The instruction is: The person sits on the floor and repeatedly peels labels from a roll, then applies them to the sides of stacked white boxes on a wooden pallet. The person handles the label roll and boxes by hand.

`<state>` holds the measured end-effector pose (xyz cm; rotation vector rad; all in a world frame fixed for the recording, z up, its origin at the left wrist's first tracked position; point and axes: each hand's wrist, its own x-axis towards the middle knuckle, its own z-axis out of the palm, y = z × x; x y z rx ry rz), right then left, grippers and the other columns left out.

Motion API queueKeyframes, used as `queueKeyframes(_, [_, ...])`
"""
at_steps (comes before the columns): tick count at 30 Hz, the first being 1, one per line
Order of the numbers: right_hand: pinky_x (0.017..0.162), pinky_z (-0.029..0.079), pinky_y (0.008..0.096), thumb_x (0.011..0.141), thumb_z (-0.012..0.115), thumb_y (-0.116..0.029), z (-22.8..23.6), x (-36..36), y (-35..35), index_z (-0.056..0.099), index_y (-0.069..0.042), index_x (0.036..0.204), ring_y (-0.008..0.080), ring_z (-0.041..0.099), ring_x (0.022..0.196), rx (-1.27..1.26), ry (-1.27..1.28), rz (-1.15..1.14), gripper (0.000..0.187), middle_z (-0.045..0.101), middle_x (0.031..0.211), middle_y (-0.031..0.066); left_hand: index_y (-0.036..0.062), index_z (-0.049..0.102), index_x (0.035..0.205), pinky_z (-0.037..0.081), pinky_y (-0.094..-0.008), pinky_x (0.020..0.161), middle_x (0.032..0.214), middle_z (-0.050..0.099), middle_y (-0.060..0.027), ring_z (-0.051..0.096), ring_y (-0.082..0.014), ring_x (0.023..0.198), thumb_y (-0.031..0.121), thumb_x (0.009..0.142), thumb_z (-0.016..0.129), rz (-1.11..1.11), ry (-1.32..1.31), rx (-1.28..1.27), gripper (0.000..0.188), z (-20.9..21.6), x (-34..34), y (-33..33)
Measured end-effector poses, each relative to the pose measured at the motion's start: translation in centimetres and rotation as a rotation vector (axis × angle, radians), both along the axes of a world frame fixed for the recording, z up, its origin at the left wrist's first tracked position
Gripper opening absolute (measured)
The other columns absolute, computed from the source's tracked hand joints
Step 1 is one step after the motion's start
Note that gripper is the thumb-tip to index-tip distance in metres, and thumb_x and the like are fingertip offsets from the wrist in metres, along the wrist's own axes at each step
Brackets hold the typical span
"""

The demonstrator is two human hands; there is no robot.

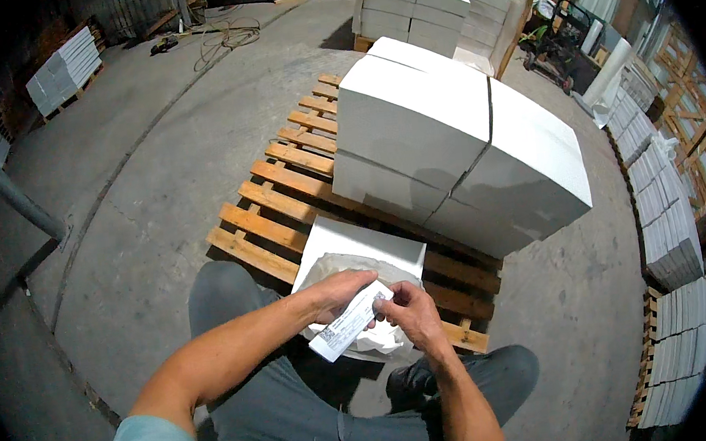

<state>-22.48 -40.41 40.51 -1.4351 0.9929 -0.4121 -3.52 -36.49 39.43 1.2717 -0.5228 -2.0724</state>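
- Grey concrete floor spreads around a slatted wooden pallet, with further stacks of white sheets lined up along the far right side.
- Left hand: the fingers are curled nearly closed and support a white printed strip from its far side, some tips showing just under it.
- Right hand: thumb and forefinger are pinched together on the strip's upper right end, with hardly any gap between them; the other fingers fold in toward the palm.
- The strip is long, narrow and pale, with dark print and a square code near its lower left end. It tilts, that end hanging nearer the body; whether it is one piece or several layers, I cannot tell.
- It is held above the pallet's near end, over a flat white slab partly covered by crumpled clear plastic.
- Large white blocks fill the pallet's right side, their near lower edges beyond the hands and apart from them.
- Bent knees in grey trousers frame the hands on both sides; concrete runs left of the pallet and, on the right, between the blocks and the sheet stacks.
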Motion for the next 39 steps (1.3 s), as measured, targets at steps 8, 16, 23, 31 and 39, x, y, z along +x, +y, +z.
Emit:
queueKeyframes(8, [0.067,0.045,0.0280,0.086,0.071,-0.023,1.4,-1.0,-0.6,0.067,0.002,0.097,0.0133,0.056,0.072,0.154,-0.102,0.113,0.027,0.063,0.080,0.0046,-0.0073,0.056,0.113,0.060,-0.0431,0.077,0.091,0.066,-0.0224,0.070,-0.0343,0.084,0.051,0.103,0.026,-0.090,0.367,0.034,0.067,-0.4,0.4,0.6])
queueKeyframes(16, [0.072,0.048,0.0286,0.090,0.068,-0.027,1.2,-1.6,-0.3,0.066,0.004,0.110,0.0135,0.059,0.077,0.009,-0.034,0.080,0.037,0.067,0.087,0.0078,-0.0069,0.053,0.117,0.060,-0.0432,0.076,0.094,0.067,-0.0217,0.071,-0.0336,0.082,0.050,0.104,0.025,-0.141,0.245,-0.017,0.065,-0.6,-0.1,0.6])
queueKeyframes(23, [0.068,0.049,0.0289,0.088,0.070,-0.025,0.4,-0.8,-0.3,0.064,0.003,0.098,0.0141,0.059,0.073,-0.094,0.034,-0.037,0.030,0.065,0.081,0.0084,-0.0055,0.055,0.114,0.059,-0.0465,0.076,0.094,0.067,-0.0211,0.070,-0.0325,0.083,0.051,0.104,0.025,-0.084,0.285,0.024,0.064,-1.4,-0.1,0.4])
queueKeyframes(31, [0.067,0.049,0.0260,0.089,0.068,-0.021,0.2,-1.3,-0.7,0.069,0.002,0.098,0.0119,0.059,0.072,-0.011,-0.091,-0.084,0.025,0.067,0.081,0.0056,-0.0048,0.055,0.114,0.057,-0.0453,0.082,0.097,0.066,-0.0210,0.069,-0.0327,0.084,0.046,0.105,0.018,-0.073,0.391,-0.023,0.064,-0.7,-0.3,0.0])
queueKeyframes(39, [0.068,0.053,0.0285,0.089,0.068,-0.018,-0.2,-0.4,0.5,0.071,-0.001,0.101,0.0152,0.068,0.074,-0.482,0.020,-0.167,0.021,0.072,0.086,0.0116,-0.0053,0.055,0.113,0.057,-0.0432,0.079,0.092,0.066,-0.0197,0.068,-0.0318,0.082,0.045,0.105,0.022,-0.001,0.393,-0.055,0.061,-2.1,0.1,0.1])
